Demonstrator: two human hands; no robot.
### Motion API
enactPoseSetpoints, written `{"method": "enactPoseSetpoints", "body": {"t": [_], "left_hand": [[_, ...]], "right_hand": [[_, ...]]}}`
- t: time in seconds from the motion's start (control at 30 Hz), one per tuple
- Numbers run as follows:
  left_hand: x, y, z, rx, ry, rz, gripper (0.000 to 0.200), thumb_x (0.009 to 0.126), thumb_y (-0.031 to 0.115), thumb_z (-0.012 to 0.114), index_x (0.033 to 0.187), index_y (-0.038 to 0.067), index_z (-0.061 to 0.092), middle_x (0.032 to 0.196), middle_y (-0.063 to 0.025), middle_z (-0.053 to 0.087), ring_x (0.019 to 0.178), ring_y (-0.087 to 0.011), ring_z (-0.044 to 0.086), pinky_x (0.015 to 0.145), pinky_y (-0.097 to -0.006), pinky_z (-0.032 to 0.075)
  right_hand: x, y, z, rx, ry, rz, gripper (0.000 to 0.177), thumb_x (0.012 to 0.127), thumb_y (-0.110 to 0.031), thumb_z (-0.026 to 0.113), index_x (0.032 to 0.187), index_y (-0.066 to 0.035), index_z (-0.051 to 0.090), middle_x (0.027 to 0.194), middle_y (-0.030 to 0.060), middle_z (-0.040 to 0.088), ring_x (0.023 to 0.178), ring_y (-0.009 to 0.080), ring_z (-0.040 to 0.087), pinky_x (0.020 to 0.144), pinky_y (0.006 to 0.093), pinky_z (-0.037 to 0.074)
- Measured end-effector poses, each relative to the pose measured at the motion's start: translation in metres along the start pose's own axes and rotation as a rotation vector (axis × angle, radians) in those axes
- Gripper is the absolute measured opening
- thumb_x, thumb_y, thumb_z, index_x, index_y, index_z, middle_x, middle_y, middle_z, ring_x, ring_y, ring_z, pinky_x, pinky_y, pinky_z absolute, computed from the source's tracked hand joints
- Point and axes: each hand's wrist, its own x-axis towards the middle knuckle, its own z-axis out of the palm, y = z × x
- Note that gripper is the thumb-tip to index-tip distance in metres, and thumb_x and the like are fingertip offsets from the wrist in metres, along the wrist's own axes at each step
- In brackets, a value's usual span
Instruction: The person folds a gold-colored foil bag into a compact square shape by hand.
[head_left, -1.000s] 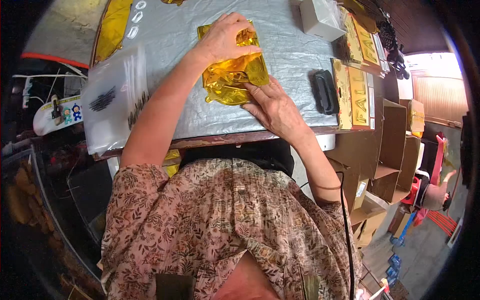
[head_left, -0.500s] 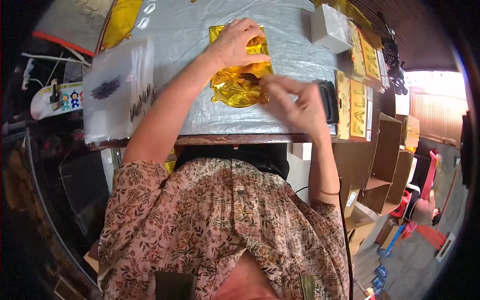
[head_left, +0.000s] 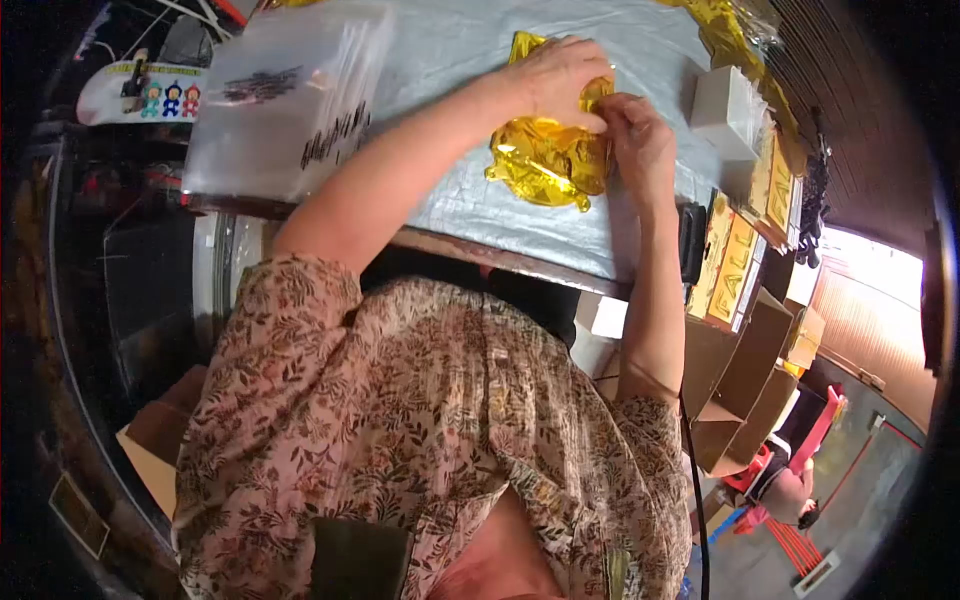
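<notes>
As the fold was made, both hands met on the gold foil balloon.
Detail: left hand clamped it down; right hand apparently pinched the edge; next crease needed firm pinning.

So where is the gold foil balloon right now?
Head view, upper centre: the gold foil balloon lies on the silver-covered table, held by the left hand and right hand, between clear bags leftward and a white box rightward.

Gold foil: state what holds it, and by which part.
The left hand grips the gold foil at its far edge; the right hand pinches its right edge with its fingers.
</notes>
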Motion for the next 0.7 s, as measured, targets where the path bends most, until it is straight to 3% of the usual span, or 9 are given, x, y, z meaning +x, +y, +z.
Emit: {"method": "enactPoseSetpoints", "body": {"t": [0.1, 0.17, 0.2, 0.37, 0.43, 0.57, 0.63, 0.7], "left_hand": [[0.008, -0.007, -0.014, -0.007, -0.094, 0.014, 0.067, 0.080, 0.050, 0.086, 0.126, 0.004, 0.069, 0.128, -0.0136, 0.065, 0.121, -0.0337, 0.062, 0.106, -0.0430, 0.049], [0.013, -0.013, -0.030, -0.259, -0.236, -0.231, 0.063, 0.089, 0.050, 0.079, 0.132, 0.006, 0.068, 0.127, -0.0134, 0.071, 0.117, -0.0280, 0.067, 0.103, -0.0398, 0.052], [0.015, -0.017, -0.040, -0.323, -0.238, -0.260, 0.049, 0.099, 0.042, 0.071, 0.133, 0.007, 0.070, 0.124, -0.0123, 0.074, 0.112, -0.0217, 0.070, 0.097, -0.0350, 0.055], [-0.010, -0.044, -0.060, -0.433, -0.097, -0.301, 0.026, 0.104, 0.022, 0.065, 0.123, 0.009, 0.076, 0.121, -0.0069, 0.076, 0.108, -0.0182, 0.071, 0.096, -0.0310, 0.055], [-0.024, -0.036, -0.061, -0.235, -0.032, -0.115, 0.025, 0.103, 0.018, 0.064, 0.124, 0.009, 0.075, 0.122, -0.0061, 0.076, 0.107, -0.0213, 0.072, 0.097, -0.0329, 0.056], [-0.025, -0.027, -0.050, -0.163, -0.002, -0.079, 0.025, 0.103, 0.016, 0.062, 0.123, 0.008, 0.075, 0.124, -0.0069, 0.075, 0.108, -0.0256, 0.071, 0.099, -0.0362, 0.055], [-0.015, -0.025, -0.044, -0.059, 0.024, 0.074, 0.026, 0.104, 0.018, 0.061, 0.125, 0.010, 0.074, 0.124, -0.0084, 0.074, 0.113, -0.0282, 0.069, 0.102, -0.0393, 0.054], [-0.013, -0.015, -0.033, -0.083, 0.033, 0.092, 0.027, 0.104, 0.019, 0.062, 0.126, 0.011, 0.074, 0.126, -0.0084, 0.073, 0.116, -0.0292, 0.066, 0.104, -0.0399, 0.052]], "right_hand": [[-0.002, 0.006, -0.002, 0.019, -0.053, 0.059, 0.017, 0.093, -0.003, 0.069, 0.108, -0.002, 0.077, 0.106, 0.0137, 0.076, 0.098, 0.0261, 0.074, 0.090, 0.0332, 0.055], [-0.003, 0.008, 0.000, 0.001, -0.024, 0.035, 0.018, 0.092, 0.000, 0.070, 0.108, -0.001, 0.077, 0.107, 0.0129, 0.077, 0.098, 0.0252, 0.074, 0.090, 0.0323, 0.056], [-0.003, 0.009, 0.001, 0.002, -0.025, 0.026, 0.018, 0.092, 0.000, 0.070, 0.108, -0.001, 0.077, 0.107, 0.0129, 0.077, 0.098, 0.0252, 0.074, 0.090, 0.0323, 0.056], [-0.005, 0.011, 0.003, -0.019, 0.016, -0.040, 0.019, 0.090, 0.002, 0.071, 0.107, 0.000, 0.077, 0.108, 0.0123, 0.077, 0.099, 0.0252, 0.074, 0.090, 0.0330, 0.056], [-0.004, 0.010, 0.003, -0.013, 0.018, -0.028, 0.018, 0.090, 0.001, 0.071, 0.107, 0.000, 0.077, 0.108, 0.0124, 0.077, 0.100, 0.0255, 0.074, 0.090, 0.0333, 0.056], [-0.007, 0.006, 0.002, -0.033, 0.017, -0.013, 0.016, 0.091, -0.001, 0.071, 0.105, 0.000, 0.077, 0.108, 0.0127, 0.077, 0.100, 0.0266, 0.074, 0.090, 0.0341, 0.056], [-0.008, 0.007, 0.003, -0.035, 0.044, -0.031, 0.015, 0.091, -0.002, 0.071, 0.105, 0.000, 0.077, 0.108, 0.0130, 0.077, 0.100, 0.0273, 0.074, 0.090, 0.0341, 0.056], [-0.006, 0.008, 0.005, -0.030, 0.069, -0.052, 0.015, 0.091, -0.003, 0.071, 0.105, 0.000, 0.077, 0.108, 0.0133, 0.077, 0.099, 0.0281, 0.074, 0.090, 0.0342, 0.056]]}}
